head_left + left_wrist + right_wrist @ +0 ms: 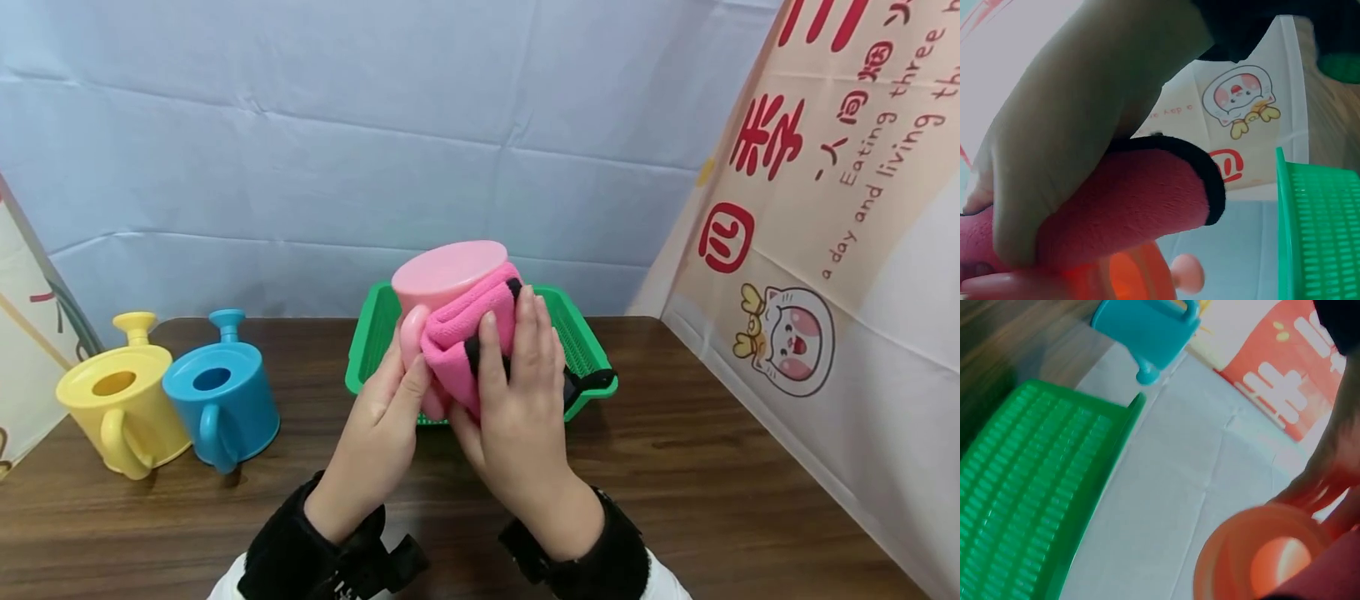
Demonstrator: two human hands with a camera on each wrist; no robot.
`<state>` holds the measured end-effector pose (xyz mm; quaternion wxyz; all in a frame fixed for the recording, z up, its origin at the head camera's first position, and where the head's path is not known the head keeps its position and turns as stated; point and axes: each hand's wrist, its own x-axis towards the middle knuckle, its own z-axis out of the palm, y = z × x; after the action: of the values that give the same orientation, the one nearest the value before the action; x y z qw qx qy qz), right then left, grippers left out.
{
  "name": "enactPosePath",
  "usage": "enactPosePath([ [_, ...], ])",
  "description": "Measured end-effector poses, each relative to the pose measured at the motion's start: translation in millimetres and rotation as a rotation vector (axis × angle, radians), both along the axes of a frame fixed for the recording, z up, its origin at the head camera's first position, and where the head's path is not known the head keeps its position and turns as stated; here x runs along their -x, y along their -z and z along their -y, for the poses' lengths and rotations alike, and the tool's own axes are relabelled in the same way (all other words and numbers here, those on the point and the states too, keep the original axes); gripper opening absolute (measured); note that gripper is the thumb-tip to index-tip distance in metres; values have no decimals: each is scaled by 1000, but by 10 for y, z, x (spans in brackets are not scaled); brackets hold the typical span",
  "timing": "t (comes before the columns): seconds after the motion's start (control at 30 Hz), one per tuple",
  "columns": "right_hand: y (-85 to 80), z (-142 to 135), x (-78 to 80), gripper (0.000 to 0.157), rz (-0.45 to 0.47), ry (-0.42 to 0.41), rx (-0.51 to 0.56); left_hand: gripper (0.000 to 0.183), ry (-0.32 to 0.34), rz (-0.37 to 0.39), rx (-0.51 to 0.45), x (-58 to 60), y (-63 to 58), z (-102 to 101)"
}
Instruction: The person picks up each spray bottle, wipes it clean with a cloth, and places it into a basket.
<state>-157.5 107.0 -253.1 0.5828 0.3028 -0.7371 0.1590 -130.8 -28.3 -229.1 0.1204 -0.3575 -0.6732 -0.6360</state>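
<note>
I see the pink watering can point(450, 271) mid-view on head cam, held in front of the green basket point(581, 333), closed round end up. Left hand point(375, 433) at its 7 o'clock pinches the handle point(412, 333); I can't see every finger. Right hand point(517, 417) at 5 o'clock, fingers extended, presses black-edged pink cloth point(467, 321) on the side. Yellow can point(161, 396) and blue can point(253, 408) stand on the desk point(712, 467) toward 8, yellow outermost.
</note>
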Motion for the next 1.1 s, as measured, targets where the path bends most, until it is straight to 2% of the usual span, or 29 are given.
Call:
enactPosePath([
  [0.07,-34,-43,17,68,26,-32,37,38,-4,-2,5,6,3,-11],
  [0.13,-98,-99,13,68,106,-117,115,26,-9,-15,13,24,6,-29],
  [0.23,-194,-212,-12,64,308,-302,284,11,-4,-31,32,42,-16,-49],
  [0.33,-199,-387,37,49,533,-481,466,13,-7,-11,59,7,-28,-50],
  [0.4,-150,-505,121,37,631,-523,533,14,-12,25,54,-31,-29,-50],
  [0.47,-119,-563,170,32,678,-526,570,18,-6,62,34,-44,-4,-50],
  [0.57,-157,-502,139,35,623,-527,534,35,18,86,-7,-6,47,-39],
  [0.67,-227,-356,60,48,453,-477,407,45,31,89,-25,58,92,-14],
  [0.73,-216,-288,59,58,304,-384,286,44,27,96,-24,75,101,-3],
  [0.8,-178,-236,66,63,159,-242,166,45,24,106,-6,78,97,-7],
  [0.87,-128,-207,80,62,42,-125,73,45,19,120,19,63,84,-18],
  [0.9,-107,-203,92,60,4,-96,41,44,16,121,33,53,77,-25],
  [1.0,-97,-234,125,58,-19,-113,39,42,3,132,71,23,58,-38],
  [1.1,-148,-336,138,61,104,-257,173,34,16,118,87,7,45,-37],
])
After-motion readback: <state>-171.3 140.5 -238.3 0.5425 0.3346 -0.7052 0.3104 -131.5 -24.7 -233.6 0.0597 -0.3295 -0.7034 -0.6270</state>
